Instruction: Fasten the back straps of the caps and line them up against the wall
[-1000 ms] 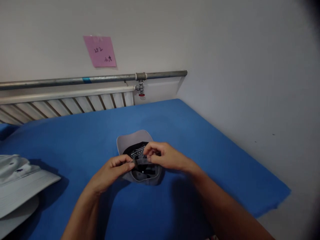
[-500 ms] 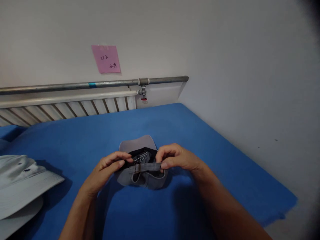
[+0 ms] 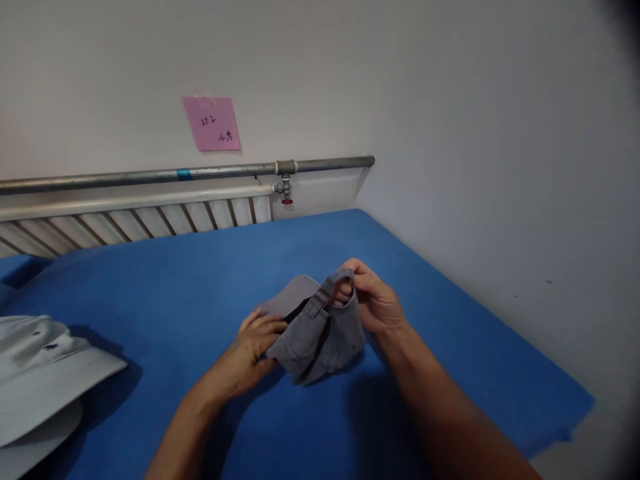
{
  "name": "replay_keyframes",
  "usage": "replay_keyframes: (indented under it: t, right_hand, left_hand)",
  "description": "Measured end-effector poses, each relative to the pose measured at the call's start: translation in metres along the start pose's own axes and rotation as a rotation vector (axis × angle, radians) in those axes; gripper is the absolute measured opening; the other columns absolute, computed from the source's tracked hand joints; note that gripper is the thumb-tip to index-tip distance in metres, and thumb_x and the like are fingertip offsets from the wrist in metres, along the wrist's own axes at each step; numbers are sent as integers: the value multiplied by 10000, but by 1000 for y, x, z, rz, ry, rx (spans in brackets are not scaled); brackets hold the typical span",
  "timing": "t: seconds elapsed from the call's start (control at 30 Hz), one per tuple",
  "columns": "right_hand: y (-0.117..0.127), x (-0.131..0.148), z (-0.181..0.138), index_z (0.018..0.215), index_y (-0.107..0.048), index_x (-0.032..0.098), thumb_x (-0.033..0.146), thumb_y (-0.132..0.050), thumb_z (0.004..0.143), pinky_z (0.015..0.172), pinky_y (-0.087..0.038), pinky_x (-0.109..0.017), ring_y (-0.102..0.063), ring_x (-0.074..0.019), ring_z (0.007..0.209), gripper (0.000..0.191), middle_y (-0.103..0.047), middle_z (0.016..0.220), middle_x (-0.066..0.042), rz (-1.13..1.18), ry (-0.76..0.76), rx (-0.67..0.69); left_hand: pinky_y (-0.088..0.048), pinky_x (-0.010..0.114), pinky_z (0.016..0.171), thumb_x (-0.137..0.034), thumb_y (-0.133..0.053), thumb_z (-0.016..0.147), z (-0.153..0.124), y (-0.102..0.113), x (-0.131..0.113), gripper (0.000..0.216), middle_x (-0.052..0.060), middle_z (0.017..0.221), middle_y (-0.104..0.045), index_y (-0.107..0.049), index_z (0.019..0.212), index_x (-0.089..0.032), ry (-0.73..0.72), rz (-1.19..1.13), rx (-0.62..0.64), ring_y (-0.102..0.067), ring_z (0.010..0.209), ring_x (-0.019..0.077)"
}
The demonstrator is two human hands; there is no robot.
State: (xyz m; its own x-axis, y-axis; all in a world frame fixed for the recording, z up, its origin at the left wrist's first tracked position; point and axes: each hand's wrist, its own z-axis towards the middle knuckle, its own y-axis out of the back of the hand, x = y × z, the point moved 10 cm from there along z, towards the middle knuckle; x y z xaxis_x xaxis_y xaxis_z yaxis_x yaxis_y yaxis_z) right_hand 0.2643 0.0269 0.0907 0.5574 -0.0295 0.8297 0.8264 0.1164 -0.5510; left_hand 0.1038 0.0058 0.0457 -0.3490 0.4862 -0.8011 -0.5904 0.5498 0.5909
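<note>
A grey baseball cap [image 3: 320,340] is tilted between my two hands above the blue surface, its back strap and opening turned up toward me. The lighter brim [image 3: 295,297] points away, toward the far left. My left hand [image 3: 255,350] grips the cap's left edge, fingers over the rim and thumb below. My right hand [image 3: 373,297] pinches the end of the back strap at the upper right, with some fingers showing through the opening. Most of the cap's dark inside is hidden now.
Pale caps [image 3: 45,380] lie stacked at the left on the blue-covered table [image 3: 200,280]. Behind it are a white radiator [image 3: 140,223], a metal pipe with a red-handled valve [image 3: 287,190] and a pink note [image 3: 213,125]. A wall [image 3: 500,200] borders the right side.
The cap has been turned and its right side raised, so more of its grey outside shows. My left hand moved right onto its edge; my right hand rose with the strap.
</note>
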Motion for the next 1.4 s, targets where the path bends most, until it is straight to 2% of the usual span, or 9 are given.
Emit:
replay_keyframes:
  t: [0.1,0.2,0.3,0.4,0.57,0.9,1.13,1.27,1.4]
  right_hand:
    - [15,4,4,748,-576,245,391,-678,662,673,-469,-310,-546,-138,634,198,-569,671,28,90,45,-123]
    - [37,-2,14,816,-625,232,412,-665,692,800,-465,-316,-597,-163,822,222,-648,868,-13,70,97,-236]
    - [46,-33,25,840,-647,206,425,-699,671,778,-459,-302,-600,-165,825,281,-669,896,-37,26,-16,-257]
    - [36,-71,26,847,-653,182,501,-665,725,738,-457,-298,-612,-158,778,341,-680,877,-56,17,-216,-173]
    - [1,-104,14,872,-641,173,615,-580,775,668,-460,-290,-601,-131,647,457,-654,745,-14,131,-394,-9]
    - [5,-110,13,848,-676,153,175,-781,603,687,-474,-244,-622,-110,674,268,-687,778,13,255,-403,-88]
    - [5,-110,19,833,-721,156,162,-696,645,824,-460,-285,-654,-149,743,190,-733,806,-12,382,-362,-46]
    - [17,-101,25,772,-728,182,157,-681,665,864,-452,-304,-657,-165,740,120,-738,760,-3,388,-289,-83]
    - [23,-104,23,764,-729,186,184,-685,690,852,-463,-321,-666,-187,767,87,-745,753,-9,385,-316,-150]
  left_hand:
    - [-267,466,1116,-244,-638,805,-7,13,-1,139,29,999,-742,-773,794,-276,35,-362,-97,-612,1091,265]
    - [-527,369,862,-289,-781,664,-27,47,34,82,19,774,-752,-752,716,-234,211,-848,-515,-686,857,245]
    - [-575,286,726,-211,-805,615,-44,61,63,132,-2,720,-753,-733,725,-211,315,-1177,-835,-694,705,186]
    - [-582,252,738,-120,-718,698,-44,62,78,120,2,802,-770,-723,794,-192,356,-1340,-931,-707,716,153]
    - [-576,189,669,-77,-615,809,-39,60,93,154,-22,743,-764,-714,839,-191,354,-1377,-950,-705,634,110]
    - [-529,251,894,-105,-527,822,-39,72,78,242,26,889,-777,-743,895,-187,153,-1458,-887,-718,830,151]
    - [-489,366,992,-49,-584,562,-39,52,57,465,-13,945,-774,-755,933,-273,-121,-1421,-599,-716,905,203]
    - [-558,349,878,-25,-620,585,-37,46,50,471,3,976,-769,-750,963,-272,-91,-1353,-476,-708,934,220]
    - [-580,290,785,-20,-684,616,-37,54,60,366,-1,897,-778,-759,890,-250,-3,-1315,-590,-716,872,203]
